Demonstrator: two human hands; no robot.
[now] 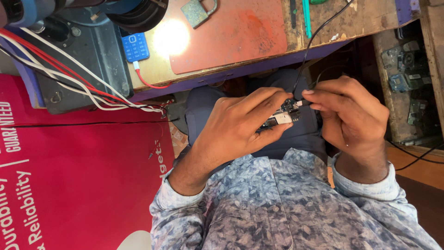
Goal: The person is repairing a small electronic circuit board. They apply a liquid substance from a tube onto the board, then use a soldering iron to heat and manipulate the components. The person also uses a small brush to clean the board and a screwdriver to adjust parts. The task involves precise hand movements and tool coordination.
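**Over the lap, a small circuit board pinched between two hands**

Above the person's knees, just below the bench edge, the left hand [240, 127] holds a small circuit board [283, 115], dark with a pale metal part, its fingers closed around it from both sides. The right hand [354, 118] meets it from the other side, thumb and forefinger pinched shut on the plug of a thin black cable [309, 46], which touches the board's end. The cable runs up from there across the bench.

To the left lies a large red sign [78, 176], flat and smooth, with white lettering along its edge and a thin black line across it.

The wooden bench [365, 18] is scuffed and worn, trimmed with a purple strip along its front. On it lies a reddish-orange mat [231, 37] with a glare spot beside it, a dull grey padlock [198, 11] resting at the mat's top edge, and a blue keypad phone [135, 46] with a red cable leaving its lower end. A teal stick-shaped tool [306, 18] lies near the black cable. Red and white wires [69, 76] cross a dark metal machine base [88, 60] on the left.

At the right, an open wooden compartment [432, 69] holds loose greenish circuit boards [407, 69]. The sleeves are of a blue patterned fabric.
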